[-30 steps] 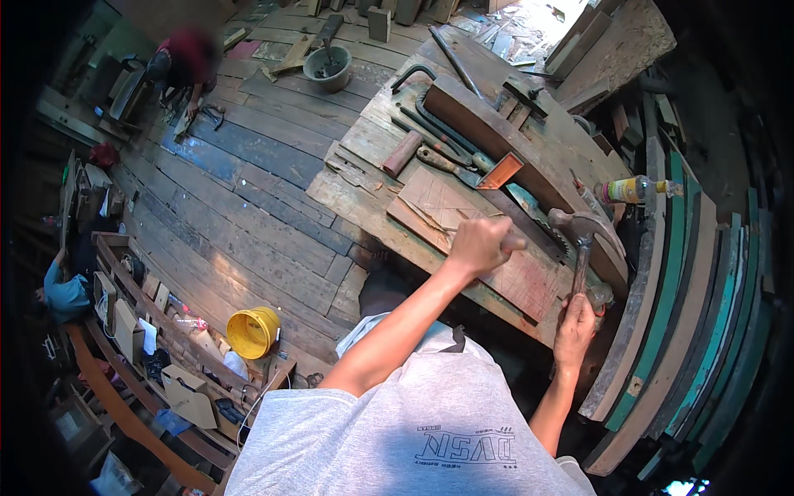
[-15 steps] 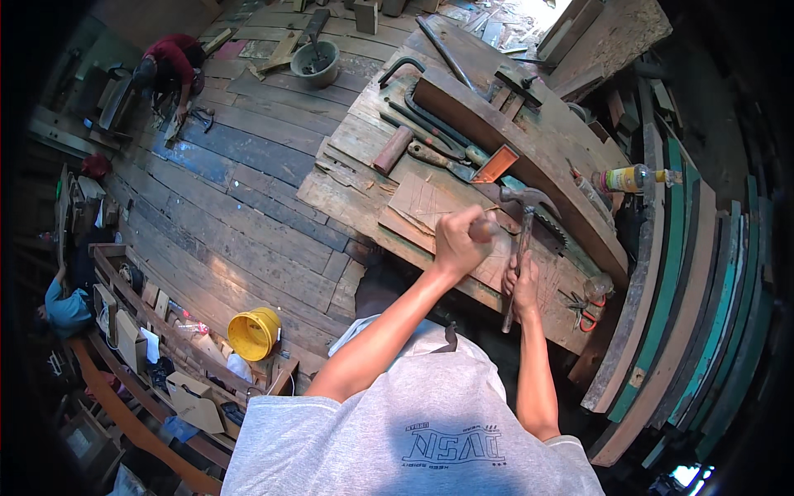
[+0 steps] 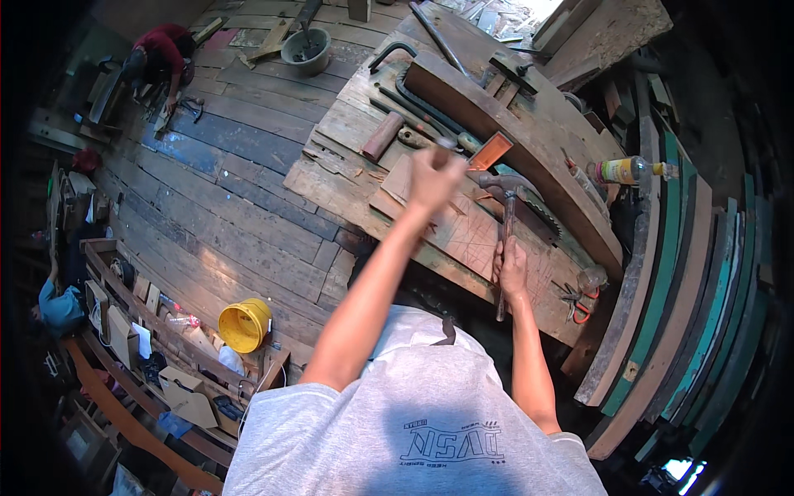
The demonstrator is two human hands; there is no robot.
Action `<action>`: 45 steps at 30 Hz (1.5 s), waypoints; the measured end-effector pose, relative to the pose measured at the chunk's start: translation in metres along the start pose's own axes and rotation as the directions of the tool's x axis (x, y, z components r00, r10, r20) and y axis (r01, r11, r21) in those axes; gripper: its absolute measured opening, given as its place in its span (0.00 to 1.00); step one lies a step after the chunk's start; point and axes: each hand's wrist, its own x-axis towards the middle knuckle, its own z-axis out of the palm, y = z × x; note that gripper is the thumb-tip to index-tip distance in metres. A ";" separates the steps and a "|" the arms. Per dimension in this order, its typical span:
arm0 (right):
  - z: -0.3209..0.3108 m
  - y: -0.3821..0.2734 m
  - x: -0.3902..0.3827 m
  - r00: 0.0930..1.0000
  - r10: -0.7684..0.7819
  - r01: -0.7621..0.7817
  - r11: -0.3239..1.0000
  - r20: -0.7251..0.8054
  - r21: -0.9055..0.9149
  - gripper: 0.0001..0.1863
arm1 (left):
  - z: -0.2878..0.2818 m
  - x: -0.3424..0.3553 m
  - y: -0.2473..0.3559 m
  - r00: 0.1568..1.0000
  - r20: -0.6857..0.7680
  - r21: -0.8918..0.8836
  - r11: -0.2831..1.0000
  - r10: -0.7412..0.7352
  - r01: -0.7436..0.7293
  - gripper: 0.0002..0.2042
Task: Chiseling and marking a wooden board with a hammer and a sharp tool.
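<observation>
Blurred by motion, my left hand [image 3: 434,178] is closed on a short wooden piece [image 3: 447,145] above the workbench's back tools. My right hand [image 3: 511,264] grips an upright-angled claw hammer [image 3: 509,207] over a scored board [image 3: 538,293], the hammer head near a toothed saw blade [image 3: 546,223]. A wooden-handled round tool [image 3: 382,135], an orange angled piece [image 3: 490,151], bar clamps and other hand tools lie along a thick plank [image 3: 496,103] on the workbench [image 3: 331,165]. Pliers with red handles [image 3: 579,306] rest at the board's right.
A bottle [image 3: 624,170] stands beside stacked long boards [image 3: 686,298] at the right. A yellow bucket [image 3: 244,326] sits by wooden clutter at lower left. A grey bucket [image 3: 306,51] is on the plank floor. One co-worker [image 3: 161,50] crouches upper left, another [image 3: 62,306] at far left.
My left hand has risen away from me toward the back tools. My right hand and hammer moved left over the board from its right end, uncovering the red-handled pliers.
</observation>
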 end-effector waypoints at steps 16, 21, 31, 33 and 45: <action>0.000 0.008 0.009 0.992 -0.125 0.120 0.981 -0.021 -0.150 0.30 | -0.032 0.005 0.010 0.865 0.396 -0.119 0.916 -0.309 0.382 0.15; 0.002 0.000 0.003 0.997 -0.070 0.064 0.991 -0.046 -0.120 0.29 | -0.040 -0.004 0.012 0.964 0.146 -0.247 0.935 -0.224 0.255 0.14; 0.004 0.008 0.007 0.985 -0.150 0.136 0.980 -0.088 -0.146 0.29 | -0.003 -0.083 0.050 0.954 0.089 0.403 0.865 0.288 -0.299 0.14; 0.004 0.004 0.005 0.992 -0.098 0.088 0.990 -0.084 -0.114 0.29 | 0.019 -0.098 0.032 0.838 0.265 0.348 0.763 0.478 -0.545 0.14; 0.004 0.000 0.005 0.975 -0.217 0.200 0.948 -0.043 -0.247 0.29 | 0.047 -0.121 0.004 0.803 0.395 0.345 0.738 0.447 -0.581 0.14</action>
